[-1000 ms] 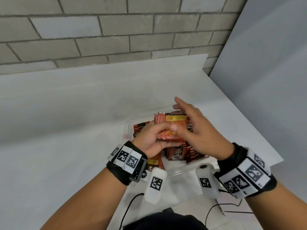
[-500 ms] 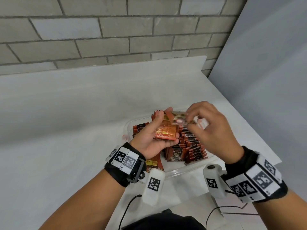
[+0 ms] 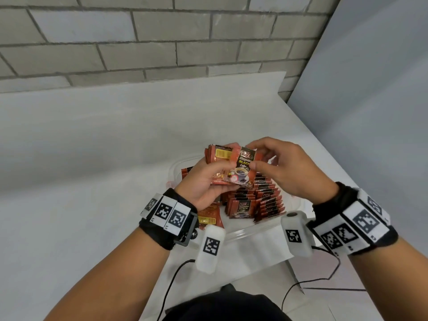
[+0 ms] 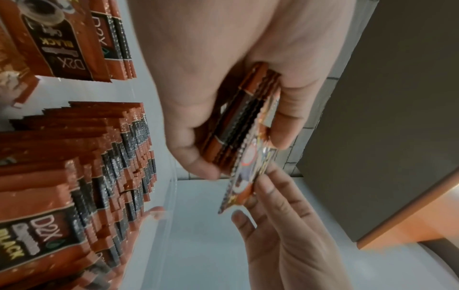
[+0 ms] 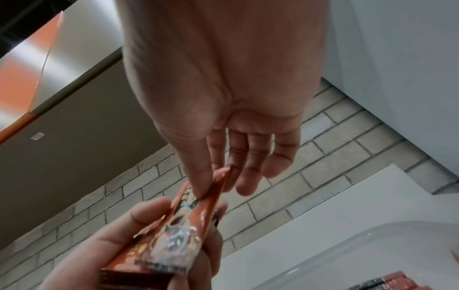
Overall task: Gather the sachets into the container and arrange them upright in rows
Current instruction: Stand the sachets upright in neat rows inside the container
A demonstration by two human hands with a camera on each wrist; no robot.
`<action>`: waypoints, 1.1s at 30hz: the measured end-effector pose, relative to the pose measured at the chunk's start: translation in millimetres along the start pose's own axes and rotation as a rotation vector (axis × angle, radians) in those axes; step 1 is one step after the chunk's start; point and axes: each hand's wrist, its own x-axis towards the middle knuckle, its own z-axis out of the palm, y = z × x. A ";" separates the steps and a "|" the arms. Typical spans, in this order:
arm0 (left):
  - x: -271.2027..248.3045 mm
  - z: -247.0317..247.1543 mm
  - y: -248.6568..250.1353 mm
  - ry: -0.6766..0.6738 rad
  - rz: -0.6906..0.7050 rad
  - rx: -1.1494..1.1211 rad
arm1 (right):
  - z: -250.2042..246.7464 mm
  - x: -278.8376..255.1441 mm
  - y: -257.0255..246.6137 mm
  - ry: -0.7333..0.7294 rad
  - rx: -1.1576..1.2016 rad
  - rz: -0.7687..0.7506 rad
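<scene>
Sachets of black coffee stand on edge in the clear container (image 3: 243,232) on the white table (image 3: 92,181), packed in rows (image 3: 266,200) that lean one against the next; two such rows show plainly in the head view, and a third group (image 3: 186,173) stands at the far left of the container, partly hidden by the left hand. How many sachets each row holds cannot be counted, as they overlap too closely. One more sachet (image 3: 209,214) lies with its back face up near the left wrist.

Both forearms reach forward over the near edge of the table, each wrist wearing a black band with square coded markers. Above the container the left hand (image 3: 203,181) is turned palm up, thumb on top and fingers curled beneath, clasping a small stack of sachets (image 3: 217,154); the left wrist view shows the stack edge-on (image 4: 246,117) between thumb and fingers, several sachets thick. Right hand (image 3: 287,167) arches over from the other side, its thumb (image 5: 198,176) and forefinger pinching a single sachet (image 3: 240,167) laid face up on the stack, its other fingers loosely spread. That sachet touches both hands.

Behind the table rises a grey brick wall (image 3: 162,38).
</scene>
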 end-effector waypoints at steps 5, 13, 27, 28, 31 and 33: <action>0.2 -12.8 10.8 0.182 0.026 -0.014 | -0.8 -16.0 8.2 -0.148 0.009 0.075; -2.7 -25.5 14.5 0.220 0.025 -0.066 | 46.0 -27.6 23.6 -0.390 -0.479 -0.027; -6.9 -21.5 14.5 0.211 -0.002 -0.013 | 56.9 -11.3 25.9 -0.418 -0.871 -0.020; -6.9 -21.5 14.2 0.212 -0.005 -0.012 | 56.9 -11.1 26.3 -0.417 -0.877 -0.021; -7.2 -21.4 14.1 0.215 -0.008 -0.011 | 57.7 -10.8 27.8 -0.413 -0.868 -0.028; -7.1 -21.4 13.9 0.210 -0.012 -0.017 | 58.3 -10.9 29.1 -0.408 -0.861 -0.044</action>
